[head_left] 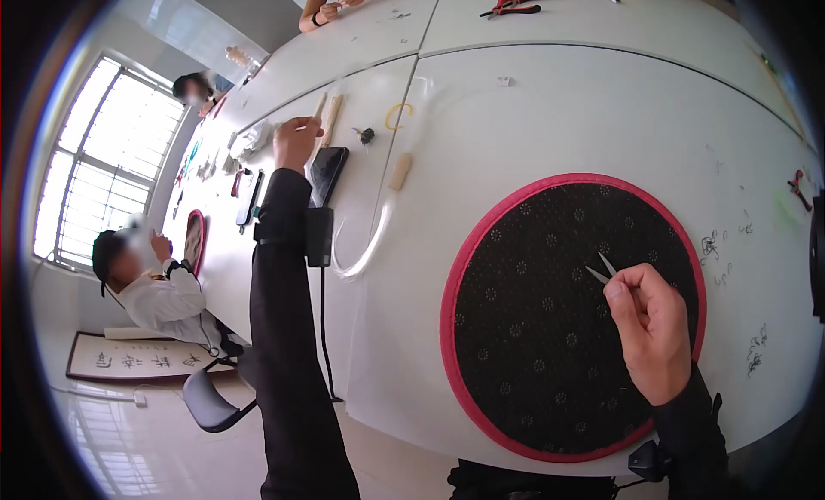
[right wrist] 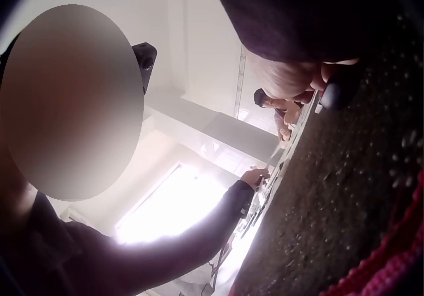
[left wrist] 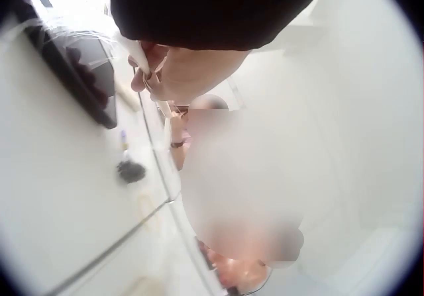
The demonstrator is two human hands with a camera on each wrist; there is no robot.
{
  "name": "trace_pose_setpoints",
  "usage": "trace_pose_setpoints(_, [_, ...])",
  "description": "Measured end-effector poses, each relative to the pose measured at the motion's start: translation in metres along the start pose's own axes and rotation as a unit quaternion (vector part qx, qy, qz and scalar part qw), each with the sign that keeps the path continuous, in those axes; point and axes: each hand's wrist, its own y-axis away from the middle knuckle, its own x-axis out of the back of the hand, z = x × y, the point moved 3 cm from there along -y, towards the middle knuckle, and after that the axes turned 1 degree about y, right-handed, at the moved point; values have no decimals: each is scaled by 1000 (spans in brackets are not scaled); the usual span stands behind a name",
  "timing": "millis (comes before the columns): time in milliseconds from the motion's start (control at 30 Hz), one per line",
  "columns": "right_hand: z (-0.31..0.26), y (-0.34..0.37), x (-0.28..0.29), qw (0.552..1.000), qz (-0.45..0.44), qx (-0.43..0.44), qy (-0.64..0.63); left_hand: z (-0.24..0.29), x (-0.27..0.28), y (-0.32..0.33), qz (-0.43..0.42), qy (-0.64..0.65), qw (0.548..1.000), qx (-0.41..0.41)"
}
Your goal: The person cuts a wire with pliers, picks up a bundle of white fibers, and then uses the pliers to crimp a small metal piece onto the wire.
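Note:
My left hand [head_left: 296, 143] is raised at the upper left of the head view and pinches a thin pale stick [head_left: 321, 106]. In the left wrist view the same hand [left wrist: 189, 72] holds it beneath the dark sleeve. Over the round black mat [head_left: 533, 285] with its red rim, my right hand [head_left: 655, 328] grips pointed metal tweezers [head_left: 599, 274], their two tips apart and pointing up and left. In the right wrist view the right hand [right wrist: 285, 77] is partly hidden by its sleeve, low over the dark mat [right wrist: 318, 197].
A black phone [head_left: 329, 175], a wooden piece [head_left: 400, 171], a yellow ring [head_left: 398, 116] and a small dark brush-like item [head_left: 365, 136] lie near the left hand. Red-handled pliers [head_left: 513, 3] are at the far side. Dark scraps [head_left: 756, 349] lie right of the mat. Other people sit around.

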Motion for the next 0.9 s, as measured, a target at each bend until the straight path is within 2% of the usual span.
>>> trace_pose_setpoints(67, [-1,0,0,1000,-2,5,3,25,21,23,-58,121,990,44])
trace_pose_setpoints(200, [0,0,1,1000,-4,4,10,29,46,30,-124,234,963,44])
trace_pose_setpoints(433, [1,0,0,1000,2,15,5,42,57,39,-149,326,932,54])
trace_pose_setpoints(533, [2,0,1,1000,3,16,11,50,59,43,-148,325,933,48])
trace_pose_setpoints(633, [2,0,1,1000,2,16,18,59,56,45,-128,287,949,34])
trace_pose_setpoints(733, [2,0,2,1000,-2,14,13,69,33,51,-80,166,982,26])
trace_pose_setpoints(767, [1,0,1,1000,-2,13,5,73,23,54,-55,160,984,55])
trace_pose_setpoints(867, [1,1,1,1000,-3,9,0,58,-7,45,-34,-25,999,29])
trace_pose_setpoints(900, [1,1,1,1000,-4,7,1,50,-18,44,-2,-106,994,-36])
